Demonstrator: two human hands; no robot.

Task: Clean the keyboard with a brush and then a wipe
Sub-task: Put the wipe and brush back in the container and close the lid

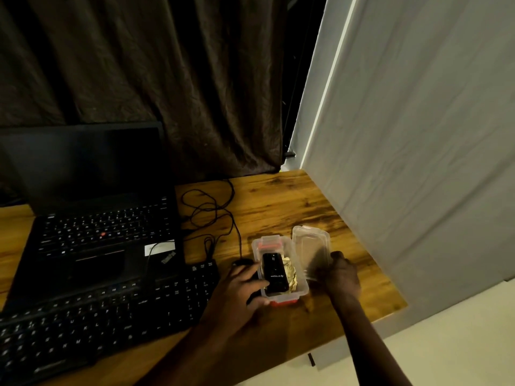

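Step in hand, as I judge it: fetching the tools. Nothing has touched the keys yet. I have the small clear box (281, 277) open on the tabletop (278, 199), its lid (310, 250) swung over to the right.

Left hand (239, 285): grip spread, fingers (257, 282) laid against the near left wall of the box, steadying it. The fingertips reach just beside the black device (273, 270) that lies inside; I cannot tell whether they touch it. The thumb lies along the near end of the box. Not closed on anything.

Right hand (341, 274): grip curled at the outer edge of the lid, thumb on top, holding it back. How tightly it pinches I cannot tell; the lid is clear and blurred there.

Contents, between the two grips: the black device with white lettering, and beside it, toward the right grip, a crumpled gold foil packet (289, 274), possibly the wipe. I cannot make out a brush; the black item may house it.

The keyboard (106, 313) lies to the left of the left grip, nearly touching the wrist, in front of an open laptop (92, 218). A dark mouse (242, 263) sits just beyond the left fingers, its cable (209, 207) looped farther off.

Next move, in my judgement: close the left fingers on the black item and lift it straight out while the right keeps the lid back. The box is light and may slide or tip.
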